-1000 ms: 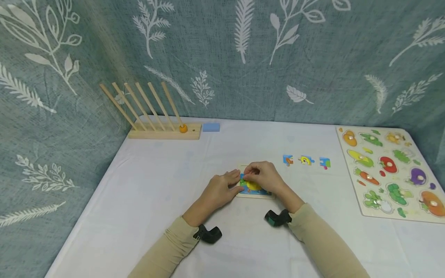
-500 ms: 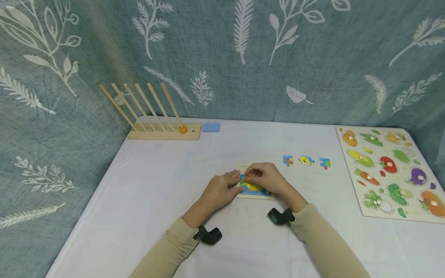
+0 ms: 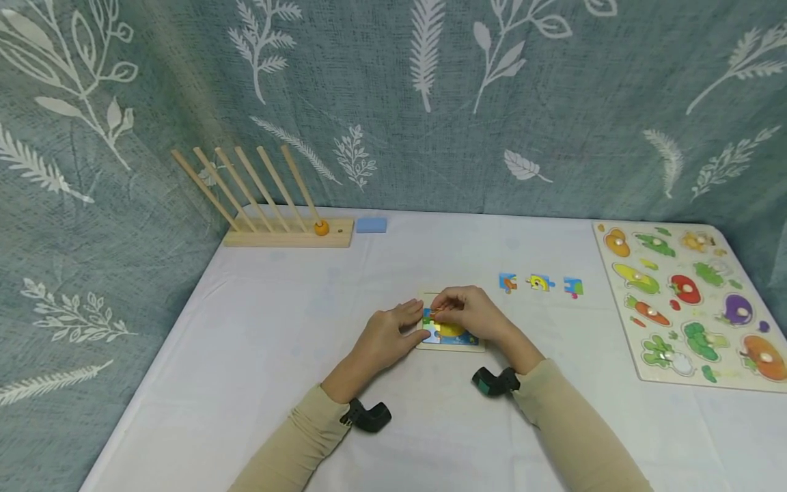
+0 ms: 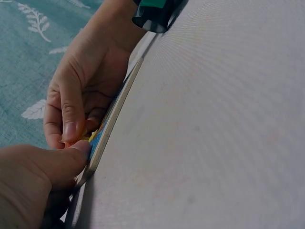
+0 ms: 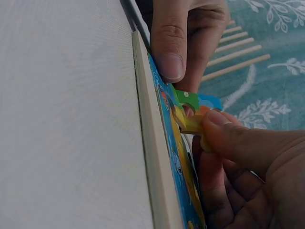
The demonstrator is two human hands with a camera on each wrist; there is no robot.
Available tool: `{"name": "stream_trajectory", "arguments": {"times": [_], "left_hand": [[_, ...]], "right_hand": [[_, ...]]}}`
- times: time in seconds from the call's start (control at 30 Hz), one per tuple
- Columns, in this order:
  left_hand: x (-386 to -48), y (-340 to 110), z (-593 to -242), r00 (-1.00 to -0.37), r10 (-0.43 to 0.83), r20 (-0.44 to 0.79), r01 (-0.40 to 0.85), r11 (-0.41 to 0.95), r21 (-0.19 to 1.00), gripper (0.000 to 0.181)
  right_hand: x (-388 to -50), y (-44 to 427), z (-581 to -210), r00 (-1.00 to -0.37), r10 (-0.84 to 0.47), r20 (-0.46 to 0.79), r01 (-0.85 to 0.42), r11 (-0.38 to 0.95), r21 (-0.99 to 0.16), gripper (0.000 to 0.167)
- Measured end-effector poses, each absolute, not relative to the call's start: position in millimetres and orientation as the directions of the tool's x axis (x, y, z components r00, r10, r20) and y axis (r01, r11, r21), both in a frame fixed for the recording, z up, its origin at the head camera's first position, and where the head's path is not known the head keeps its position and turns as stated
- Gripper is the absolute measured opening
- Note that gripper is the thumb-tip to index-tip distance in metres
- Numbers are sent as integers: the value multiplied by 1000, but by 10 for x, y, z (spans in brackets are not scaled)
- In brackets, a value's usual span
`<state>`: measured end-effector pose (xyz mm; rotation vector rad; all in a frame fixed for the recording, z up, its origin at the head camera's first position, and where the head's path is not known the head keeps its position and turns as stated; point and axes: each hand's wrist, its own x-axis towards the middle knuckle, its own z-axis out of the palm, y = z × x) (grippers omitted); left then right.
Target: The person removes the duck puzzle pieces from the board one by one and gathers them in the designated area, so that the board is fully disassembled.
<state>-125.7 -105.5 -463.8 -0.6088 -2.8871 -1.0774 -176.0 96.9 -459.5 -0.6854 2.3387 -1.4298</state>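
Soft, even light in the head view; both wrist views dimmer and greyer.

Leaving passage over the white tablecloth [image 3: 264,328] at left and between the forearms [image 3: 301,434], being narrowed by two black wrist cameras [image 3: 370,416]. Being blocked at the puzzle board [image 3: 451,348] by the left hand [image 3: 387,337] along its left side and the right hand [image 3: 472,314] over its upper part. Being obstructed farther back by wooden pegs [image 3: 258,189] and the curtain [image 3: 381,82].

Teal curtain [image 3: 375,61], white leaf print
Jigsaw puzzle [image 3: 453,333] blue, yellow, green; sleeves [image 3: 578,424] plain beige; tablecloth [image 3: 277,307] white; bead [image 3: 322,228] orange.
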Motion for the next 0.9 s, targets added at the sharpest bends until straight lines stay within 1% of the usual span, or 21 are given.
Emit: {"name": "stream_trajectory", "arguments": {"times": [0.13, 0.2, 0.4, 0.53, 0.73, 0.9], "left_hand": [[-1257, -1050, -4626, -924, 358, 138, 360, 683, 635, 51], [-1256, -1049, -4628, -922, 360, 144, 365, 681, 635, 51], [-1258, -1051, -4670, -921, 347, 179, 376, 666, 644, 48], [-1262, -1052, -4690, -925, 329, 190, 368, 648, 667, 46], [-1256, -1045, -4677, -934, 304, 186, 343, 628, 699, 42], [-1243, -1044, -4666, -928, 305, 214, 367, 640, 675, 38]], "right_hand": [[-1747, 950, -4568, -848, -529, -36, -223, 417, -881, 11], [-1715, 939, -4491, -850, -525, -39, -220, 423, -879, 12], [-1628, 930, -4278, -840, -543, -20, -229, 387, -893, 12], [-1614, 934, -4245, -830, -557, -15, -224, 358, -907, 12], [-1615, 936, -4241, -825, -564, -23, -216, 353, -910, 12], [-1618, 943, -4234, -820, -571, -26, -216, 352, -911, 12]]}}
